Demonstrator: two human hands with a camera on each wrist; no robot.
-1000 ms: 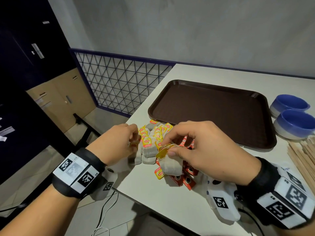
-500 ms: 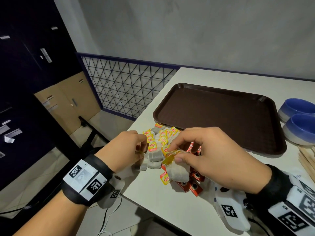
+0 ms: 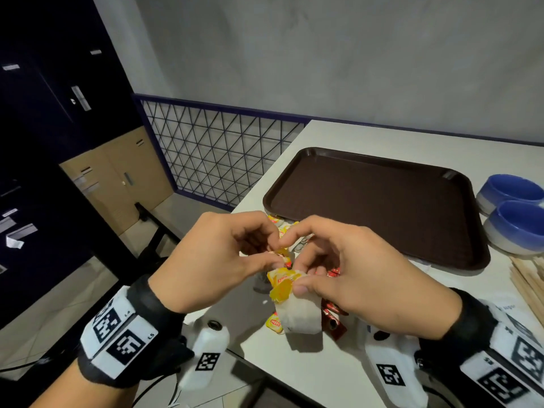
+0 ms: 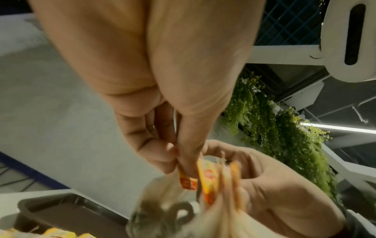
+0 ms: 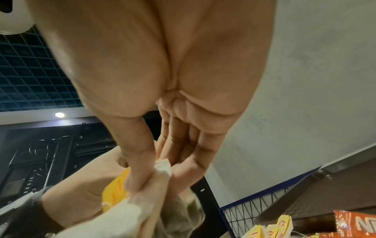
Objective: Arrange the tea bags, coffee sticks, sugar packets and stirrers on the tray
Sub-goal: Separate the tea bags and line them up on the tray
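Note:
My right hand (image 3: 297, 279) grips a bunch of tea bags (image 3: 300, 318) with yellow tags, and their white pouches hang below the thumb. In the right wrist view the thumb presses the tea bags (image 5: 142, 207) against the fingers. My left hand (image 3: 276, 256) meets it and pinches a tea bag tag (image 4: 188, 182) between thumb and forefinger. Both hands hover over the pile of tea bags (image 3: 276, 221) and red coffee sticks (image 3: 332, 318) on the table. The brown tray (image 3: 294, 161) lies just beyond, with nothing on it. Wooden stirrers (image 3: 530, 278) lie at the right edge.
Two blue bowls (image 3: 513, 192) stand right of the tray. The table's left edge runs close by my left hand, with a floor and a wire mesh fence (image 3: 217, 154) beyond it. A grey wall stands behind the table.
Both hands have lifted off the pile and come together. The left hand has moved right to the bunch held by the right hand and pinches a tag there.

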